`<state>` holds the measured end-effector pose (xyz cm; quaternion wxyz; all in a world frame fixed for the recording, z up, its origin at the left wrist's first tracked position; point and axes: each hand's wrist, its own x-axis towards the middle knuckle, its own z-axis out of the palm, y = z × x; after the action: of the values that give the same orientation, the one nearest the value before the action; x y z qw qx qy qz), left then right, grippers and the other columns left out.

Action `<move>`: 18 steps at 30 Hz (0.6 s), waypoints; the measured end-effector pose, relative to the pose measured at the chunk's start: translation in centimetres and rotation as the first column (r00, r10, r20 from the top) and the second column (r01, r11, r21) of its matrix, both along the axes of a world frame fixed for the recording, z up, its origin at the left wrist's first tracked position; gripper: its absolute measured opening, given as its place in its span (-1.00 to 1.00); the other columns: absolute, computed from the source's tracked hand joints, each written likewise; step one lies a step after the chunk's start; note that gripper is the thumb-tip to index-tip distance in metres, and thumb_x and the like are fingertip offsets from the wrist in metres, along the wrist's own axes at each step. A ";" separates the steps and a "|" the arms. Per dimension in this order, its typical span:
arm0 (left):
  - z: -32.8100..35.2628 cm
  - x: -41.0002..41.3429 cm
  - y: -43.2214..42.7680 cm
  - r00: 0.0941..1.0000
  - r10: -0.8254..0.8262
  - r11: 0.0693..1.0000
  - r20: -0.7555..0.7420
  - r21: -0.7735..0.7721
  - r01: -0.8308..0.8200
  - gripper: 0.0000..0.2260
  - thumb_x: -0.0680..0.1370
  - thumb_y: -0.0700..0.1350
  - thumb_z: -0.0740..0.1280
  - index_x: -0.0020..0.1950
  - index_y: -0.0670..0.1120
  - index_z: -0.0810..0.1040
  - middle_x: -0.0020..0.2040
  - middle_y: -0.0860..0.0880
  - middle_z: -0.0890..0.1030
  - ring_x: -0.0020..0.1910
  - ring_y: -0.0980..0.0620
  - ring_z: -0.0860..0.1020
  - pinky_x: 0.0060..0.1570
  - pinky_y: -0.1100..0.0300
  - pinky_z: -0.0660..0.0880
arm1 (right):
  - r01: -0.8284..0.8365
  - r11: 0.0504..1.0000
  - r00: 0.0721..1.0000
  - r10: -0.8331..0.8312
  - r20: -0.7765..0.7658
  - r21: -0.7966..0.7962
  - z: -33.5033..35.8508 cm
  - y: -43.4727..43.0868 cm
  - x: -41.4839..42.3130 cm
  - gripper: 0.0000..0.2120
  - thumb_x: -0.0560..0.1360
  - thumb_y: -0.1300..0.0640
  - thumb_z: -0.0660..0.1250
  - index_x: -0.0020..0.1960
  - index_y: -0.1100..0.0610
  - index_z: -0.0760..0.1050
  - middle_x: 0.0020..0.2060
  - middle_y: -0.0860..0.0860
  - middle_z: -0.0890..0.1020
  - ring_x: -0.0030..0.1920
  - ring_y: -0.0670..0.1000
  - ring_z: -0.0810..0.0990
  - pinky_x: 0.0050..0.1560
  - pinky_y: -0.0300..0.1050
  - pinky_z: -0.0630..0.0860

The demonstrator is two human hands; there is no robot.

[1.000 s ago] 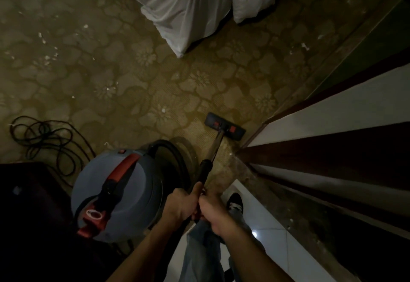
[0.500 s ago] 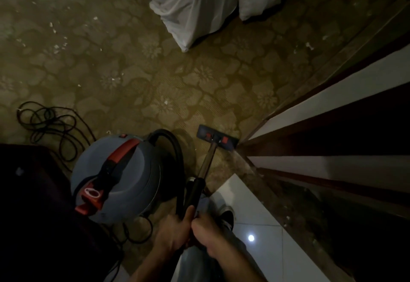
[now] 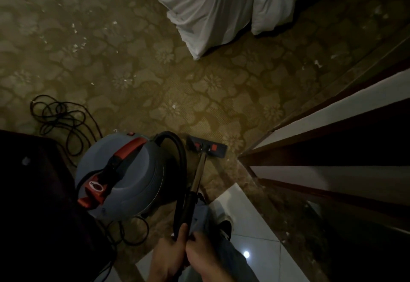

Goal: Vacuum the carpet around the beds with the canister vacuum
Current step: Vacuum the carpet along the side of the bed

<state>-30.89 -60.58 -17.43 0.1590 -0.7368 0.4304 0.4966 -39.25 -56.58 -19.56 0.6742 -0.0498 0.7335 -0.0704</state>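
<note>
A grey canister vacuum [image 3: 126,177] with a red handle stands on the patterned carpet [image 3: 137,77] at lower left. Its black hose [image 3: 177,146] arcs from the canister to the wand [image 3: 195,186]. The wand runs down to a dark floor head [image 3: 207,147] with red clips, flat on the carpet near the door frame. My left hand [image 3: 169,257] and my right hand [image 3: 204,257] both grip the wand's black handle at the bottom of the view. White bed covers [image 3: 213,8] hang at the top. White crumbs dot the carpet.
A black power cord [image 3: 60,122] lies coiled on the carpet at left. A dark piece of furniture [image 3: 33,204] fills the lower left. At right stand a dark door frame [image 3: 321,148] and white floor tiles [image 3: 250,226]. My shoe [image 3: 226,226] rests on the tiles.
The floor head has slid back toward me along the carpet. My hands have pulled the wand back and lower in the view. The canister has not moved.
</note>
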 end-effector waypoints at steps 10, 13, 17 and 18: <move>-3.0 -1.2 -7.5 0.987 0.144 0.988 -0.076 -0.042 -0.147 -0.52 0.60 0.26 0.25 -0.12 -0.09 0.74 -0.10 -0.16 0.74 0.01 -0.04 0.67 0.03 0.17 0.51 | -0.137 0.989 0.985 0.130 -0.113 -0.061 0.3 -9.5 -2.8 -0.81 0.65 0.15 0.15 0.07 0.02 0.53 0.17 0.02 0.62 0.35 0.12 0.56 0.34 -0.11 0.48; -3.1 -1.4 -9.8 0.991 0.120 0.986 -0.058 -0.108 -0.126 -0.53 0.62 0.26 0.22 -0.02 -0.07 0.74 -0.04 -0.12 0.74 0.04 0.01 0.63 0.02 0.22 0.36 | -0.193 0.978 0.970 0.178 -0.166 -0.078 0.7 -11.7 -3.2 -0.79 0.65 0.18 0.16 -0.14 0.05 0.44 -0.12 -0.01 0.56 0.32 0.10 0.57 0.23 -0.17 0.43; -3.6 -1.7 -15.3 0.986 0.154 0.986 -0.062 -0.053 -0.157 -0.37 0.60 0.33 0.18 -0.17 -0.18 0.73 -0.21 -0.12 0.72 -0.14 -0.04 0.69 -0.11 0.14 0.57 | -0.099 0.992 0.989 0.091 -0.114 -0.072 1.5 -16.7 -2.8 -0.73 0.64 0.12 0.16 0.24 0.04 0.56 0.22 0.07 0.65 0.22 0.07 0.62 0.14 -0.14 0.50; -3.8 -1.8 -16.7 0.986 0.156 0.986 -0.054 -0.059 -0.159 -0.36 0.61 0.33 0.16 -0.16 -0.20 0.73 -0.17 -0.15 0.73 -0.09 -0.08 0.69 -0.08 0.12 0.57 | -0.092 0.992 0.991 0.083 -0.103 -0.088 1.5 -18.0 -2.6 -0.73 0.61 0.08 0.16 0.21 0.03 0.57 0.19 0.07 0.67 0.19 0.08 0.64 0.18 -0.07 0.55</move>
<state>-32.66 -77.25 -21.22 0.0853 -0.7607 0.3902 0.5116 -41.87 -74.61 -18.11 0.6363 -0.1166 0.7592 -0.0718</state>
